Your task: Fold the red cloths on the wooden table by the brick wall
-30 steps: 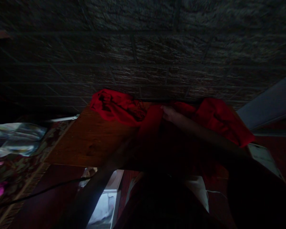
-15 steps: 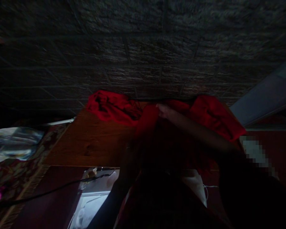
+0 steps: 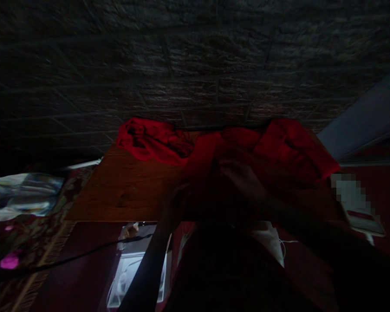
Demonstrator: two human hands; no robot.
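A red cloth strip (image 3: 203, 149) lies folded on a low wooden table (image 3: 110, 190), running toward my body into deep shadow. Beside its left edge is my left hand (image 3: 176, 199), dim, with its fingers apart and reaching toward the cloth. Over the dark part of the cloth, to the right of the strip, my right hand (image 3: 240, 173) is loosely open, fingers a little bent. A crumpled red cloth (image 3: 152, 141) rests at the table's back left. Another folded red cloth (image 3: 289, 147) covers the back right corner.
A stone-patterned wall (image 3: 195, 65) rises directly behind the table. Below the front edge stands a white box (image 3: 126, 273), crossed by a dark cable (image 3: 91, 252). A shiny plastic packet (image 3: 26, 195) lies on the patterned rug at left. The scene is very dark.
My right hand has let go of the strip's upper right edge and drawn back toward me. My left hand shows more clearly by the strip's left side. The view has shifted slightly.
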